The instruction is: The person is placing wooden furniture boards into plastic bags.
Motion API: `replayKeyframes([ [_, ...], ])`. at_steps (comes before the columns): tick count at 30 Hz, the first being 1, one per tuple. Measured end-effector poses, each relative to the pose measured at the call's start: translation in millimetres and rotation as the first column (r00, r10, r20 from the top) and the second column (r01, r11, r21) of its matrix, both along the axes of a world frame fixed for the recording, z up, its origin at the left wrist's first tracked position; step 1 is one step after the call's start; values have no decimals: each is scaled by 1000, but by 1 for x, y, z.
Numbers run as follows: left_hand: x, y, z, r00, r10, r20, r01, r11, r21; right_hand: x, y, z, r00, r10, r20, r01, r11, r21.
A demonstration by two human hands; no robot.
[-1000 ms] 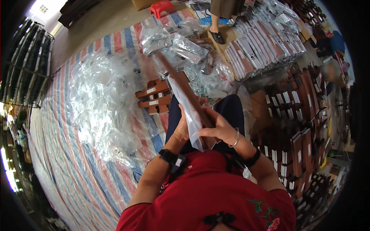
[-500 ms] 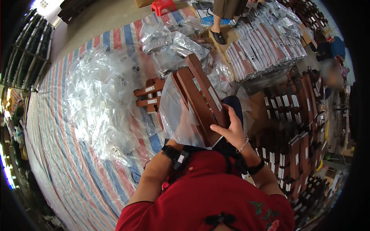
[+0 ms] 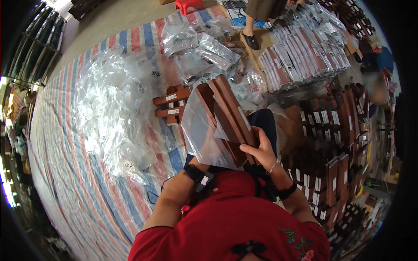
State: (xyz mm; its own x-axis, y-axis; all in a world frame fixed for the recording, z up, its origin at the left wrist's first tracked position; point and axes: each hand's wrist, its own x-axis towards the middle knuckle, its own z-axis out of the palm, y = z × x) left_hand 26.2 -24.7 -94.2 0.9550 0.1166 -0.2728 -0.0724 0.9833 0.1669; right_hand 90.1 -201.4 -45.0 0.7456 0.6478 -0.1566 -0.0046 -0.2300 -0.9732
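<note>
In front of my lap is a bundle of long reddish-brown boards (image 3: 233, 108), tilted with its far end leaning left. A translucent whitish plastic sheet (image 3: 196, 130) wraps its left side and partly overlaps the boards. My right hand (image 3: 261, 150) grips the bundle's near right edge, thumb on top and fingers round the side. Behind the sheet, my left hand (image 3: 210, 141) shows only dimly at the bundle's left; its fingers are hidden. Just beyond the sheet, several short brown slotted pieces with white labels (image 3: 173, 104) lie on the striped tarpaulin (image 3: 93, 174).
A heap of clear plastic bags (image 3: 115, 113) covers the tarpaulin at left. Plastic-wrapped packs (image 3: 220, 52) lie ahead. Stacked wrapped boards (image 3: 300, 56) stand far right beside another person's foot (image 3: 250, 40). Brown labelled pieces (image 3: 322, 117) fill the right side. A red stool (image 3: 189, 6) is at the back.
The bundle has turned in my hands, so the white label on its right board no longer faces up. Its far end sits slightly lower in view, and the sheet now laps over the boards.
</note>
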Motion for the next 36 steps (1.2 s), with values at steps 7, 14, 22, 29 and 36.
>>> replayKeyframes([
  [7, 1, 0, -14, 989, 59, -136, -59, 998, 4, 4, -16, 45, 974, 91, -206, -50, 979, 196],
  [14, 0, -7, -6, 997, -24, -74, 33, 992, 125, -5, -7, 57, 763, 396, -511, -252, 910, 328],
  [22, -2, -7, 18, 994, -74, -82, 77, 997, 25, -1, 1, 24, 954, 91, -285, -92, 996, 9],
  [29, 4, -19, -2, 992, 4, 125, -4, 1000, 5, -13, 4, -4, 999, 42, -20, -43, 999, -30],
  [36, 1, -25, 8, 992, 100, -79, -91, 989, 119, -9, 9, 4, 975, 162, 154, -118, 958, -260],
])
